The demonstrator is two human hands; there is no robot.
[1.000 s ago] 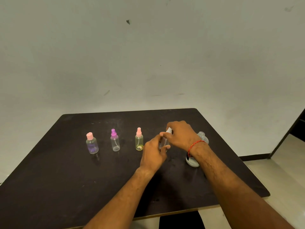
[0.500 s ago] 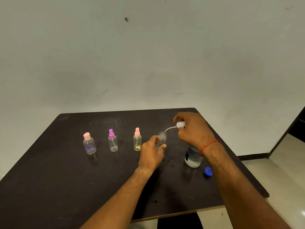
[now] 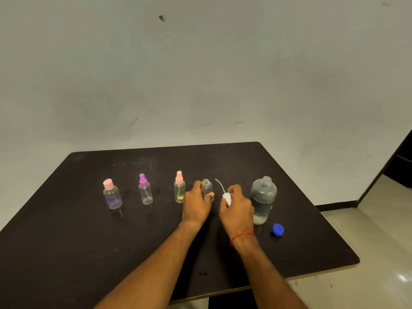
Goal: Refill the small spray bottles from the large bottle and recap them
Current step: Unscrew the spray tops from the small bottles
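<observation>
My left hand [image 3: 197, 202] grips a small clear spray bottle [image 3: 207, 186] that stands uncapped on the dark table [image 3: 66, 241]. Just to its right, my right hand [image 3: 237, 205] holds that bottle's white spray cap [image 3: 227, 198] low over the table, its thin dip tube [image 3: 219, 186] pointing up and back. The large clear bottle [image 3: 263, 198] stands open beside my right hand, partly filled with clear liquid. Its blue cap [image 3: 277, 229] lies on the table in front of it. Three capped small bottles stand in a row to the left: pink flip-cap [image 3: 112, 195], purple sprayer [image 3: 145, 191], pink sprayer [image 3: 179, 189].
A plain wall rises behind the table. The table's right edge drops to a tiled floor [image 3: 367, 264], and a dark doorway [image 3: 401, 166] is at the far right.
My right hand pulled the white spray cap and tube out of the small bottle, then brought it down toward the table. The left hand kept hold of the bottle.
</observation>
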